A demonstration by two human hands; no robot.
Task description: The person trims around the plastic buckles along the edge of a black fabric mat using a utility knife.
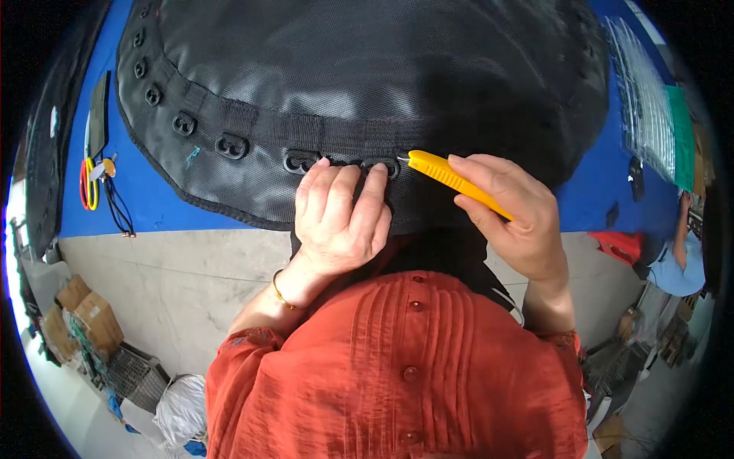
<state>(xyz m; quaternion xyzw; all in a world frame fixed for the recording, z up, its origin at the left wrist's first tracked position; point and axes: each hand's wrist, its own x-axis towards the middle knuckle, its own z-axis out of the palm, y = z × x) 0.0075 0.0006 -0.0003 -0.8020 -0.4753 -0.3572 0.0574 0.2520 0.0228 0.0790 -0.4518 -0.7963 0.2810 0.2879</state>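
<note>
A large black fabric sheet lies over the blue table, with a row of black plastic buckles along its stitched webbing band. My left hand rests on the sheet's near edge, its fingers stretched out over the buckles and partly hiding them. In my right hand is a yellow utility knife, gripped by its handle. The knife's metal tip points left and sits at the webbing, just right of the buckle under my left fingers. Whether the tip touches the fabric I cannot tell.
Scissors with red and yellow handles lie on the blue table at left, beside a small corded item. Clear plastic strips are at right. Cardboard boxes stand on the floor at lower left. Another person's blue clothing shows at far right.
</note>
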